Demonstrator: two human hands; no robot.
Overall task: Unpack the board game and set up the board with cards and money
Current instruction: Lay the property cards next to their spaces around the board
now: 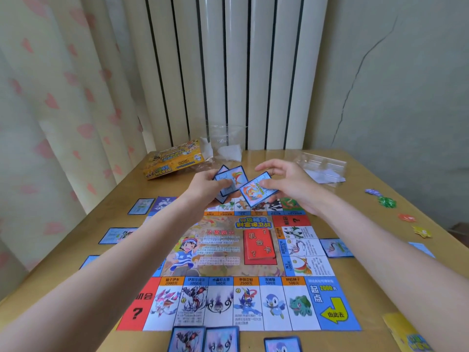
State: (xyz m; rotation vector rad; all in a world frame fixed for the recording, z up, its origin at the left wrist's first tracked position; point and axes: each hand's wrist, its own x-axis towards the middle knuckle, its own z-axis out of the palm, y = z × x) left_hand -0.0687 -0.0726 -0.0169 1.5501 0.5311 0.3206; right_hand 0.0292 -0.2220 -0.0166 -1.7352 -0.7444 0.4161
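Centrally, above the board point(238, 252), left hand point(203, 184) fingers gripped a fanned card stack point(229, 180); right hand point(286, 181) pinched one card point(257, 190), other fingers spread.

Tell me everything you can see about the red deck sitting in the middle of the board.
The red deck is a small stack of rectangular cards, apparently thin cardboard, lying flat inside the board's central picture area, right of the cartoon boy. Its top face is plain red with dark Chinese characters down the middle and question marks at two corners. The lower cards show slightly offset along the bottom edge. It lies a little askew, and neither hand touches it.
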